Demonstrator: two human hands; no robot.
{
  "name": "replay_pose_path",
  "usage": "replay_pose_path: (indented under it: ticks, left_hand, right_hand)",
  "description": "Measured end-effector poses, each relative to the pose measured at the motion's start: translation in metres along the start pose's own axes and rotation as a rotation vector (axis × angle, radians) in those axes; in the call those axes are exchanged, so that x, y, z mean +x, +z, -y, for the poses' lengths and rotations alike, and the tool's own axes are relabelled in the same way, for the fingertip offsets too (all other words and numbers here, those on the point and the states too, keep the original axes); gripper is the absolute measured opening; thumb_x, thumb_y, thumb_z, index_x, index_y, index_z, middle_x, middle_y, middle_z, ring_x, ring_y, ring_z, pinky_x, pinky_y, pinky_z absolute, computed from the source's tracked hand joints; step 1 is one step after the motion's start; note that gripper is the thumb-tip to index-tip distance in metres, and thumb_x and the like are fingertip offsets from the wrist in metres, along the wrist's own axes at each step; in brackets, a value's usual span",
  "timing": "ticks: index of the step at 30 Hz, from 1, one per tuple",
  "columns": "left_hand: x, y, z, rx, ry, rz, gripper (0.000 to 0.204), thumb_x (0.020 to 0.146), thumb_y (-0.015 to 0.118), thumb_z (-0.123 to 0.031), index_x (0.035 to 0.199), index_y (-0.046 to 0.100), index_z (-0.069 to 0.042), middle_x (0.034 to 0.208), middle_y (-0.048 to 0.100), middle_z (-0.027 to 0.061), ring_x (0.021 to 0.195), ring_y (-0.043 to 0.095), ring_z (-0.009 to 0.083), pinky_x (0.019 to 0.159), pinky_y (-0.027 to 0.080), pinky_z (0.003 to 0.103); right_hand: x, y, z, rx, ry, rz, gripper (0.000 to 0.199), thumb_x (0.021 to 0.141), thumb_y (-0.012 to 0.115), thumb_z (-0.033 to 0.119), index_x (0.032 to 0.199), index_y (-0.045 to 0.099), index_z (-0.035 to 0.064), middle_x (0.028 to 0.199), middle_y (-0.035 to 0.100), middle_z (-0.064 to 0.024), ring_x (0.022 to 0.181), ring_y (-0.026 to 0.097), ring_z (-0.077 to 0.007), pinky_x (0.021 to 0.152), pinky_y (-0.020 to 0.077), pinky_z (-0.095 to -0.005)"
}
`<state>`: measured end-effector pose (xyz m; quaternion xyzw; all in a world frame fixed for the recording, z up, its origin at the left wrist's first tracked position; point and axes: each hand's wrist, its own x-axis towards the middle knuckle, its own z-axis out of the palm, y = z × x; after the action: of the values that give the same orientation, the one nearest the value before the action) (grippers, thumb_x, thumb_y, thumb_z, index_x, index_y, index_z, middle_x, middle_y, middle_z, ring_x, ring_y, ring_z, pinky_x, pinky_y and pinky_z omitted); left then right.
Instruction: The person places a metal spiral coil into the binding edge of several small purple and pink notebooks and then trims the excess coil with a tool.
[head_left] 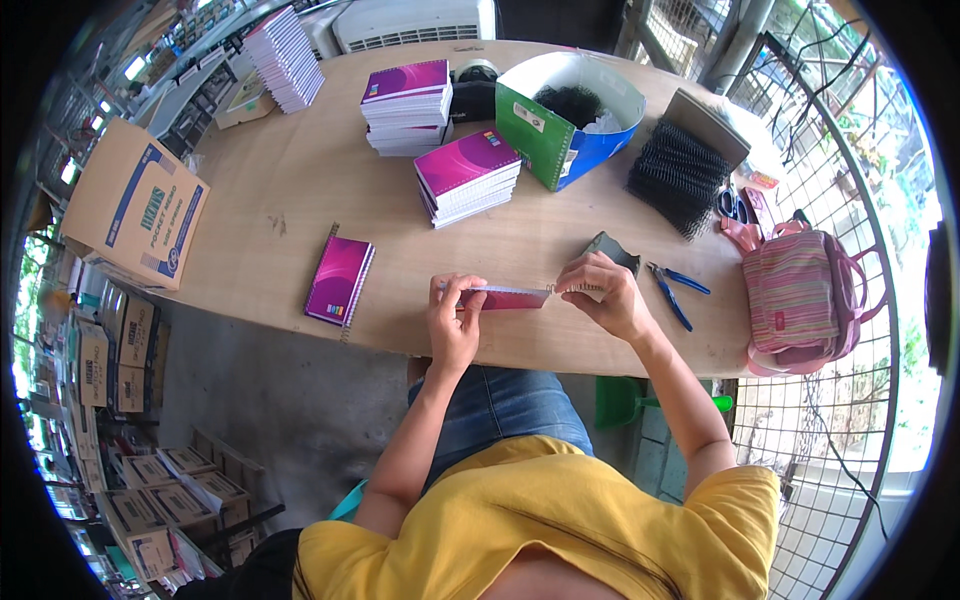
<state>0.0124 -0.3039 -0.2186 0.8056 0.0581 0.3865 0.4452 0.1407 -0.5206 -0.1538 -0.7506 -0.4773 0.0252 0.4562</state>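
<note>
left hand [457, 312] grips a notebook [517, 299]; right hand [606, 292] pinches a spiral wire [552, 289]; green-and-blue box [532, 142] holds a black tangle [570, 103].

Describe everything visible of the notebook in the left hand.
The thin, paper-looking notebook is held at the table's near side, seen nearly edge-on, with a pale long edge above its magenta cover. The left hand grips its left end; by the right end, the right hand holds a wire coil. Whether it's threaded in is unclear.

Magenta notebook [512, 300], striped pink bag [795, 290]
</note>
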Motion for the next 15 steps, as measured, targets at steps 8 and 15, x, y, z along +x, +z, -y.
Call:
replay_pose_path:
  ticks: [8, 15]
  left_hand:
    - [-0.002, 0.001, -0.003, 0.016, -0.013, -0.001, 0.014, 0.092, 0.07, -0.01, 0.105, 0.066, -0.007, 0.101, 0.059, 0.0093, 0.093, 0.062, 0.0254, 0.078, 0.052, 0.036]
    - [-0.007, 0.005, -0.007, -0.053, -0.061, 0.064, 0.014, 0.094, 0.069, -0.011, 0.104, 0.064, -0.004, 0.102, 0.058, 0.0092, 0.097, 0.059, 0.0246, 0.083, 0.049, 0.036]
  right_hand:
    - [-0.002, -0.003, 0.016, 0.06, 0.169, 0.106, 0.015, 0.086, 0.07, 0.001, 0.1, 0.069, 0.0043, 0.092, 0.071, -0.0092, 0.081, 0.068, -0.0327, 0.072, 0.0539, -0.0396]
    - [-0.005, 0.004, 0.02, -0.164, 0.072, 0.079, 0.011, 0.089, 0.066, 0.005, 0.099, 0.063, 0.0036, 0.088, 0.067, -0.0122, 0.08, 0.068, -0.0359, 0.069, 0.0541, -0.0421]
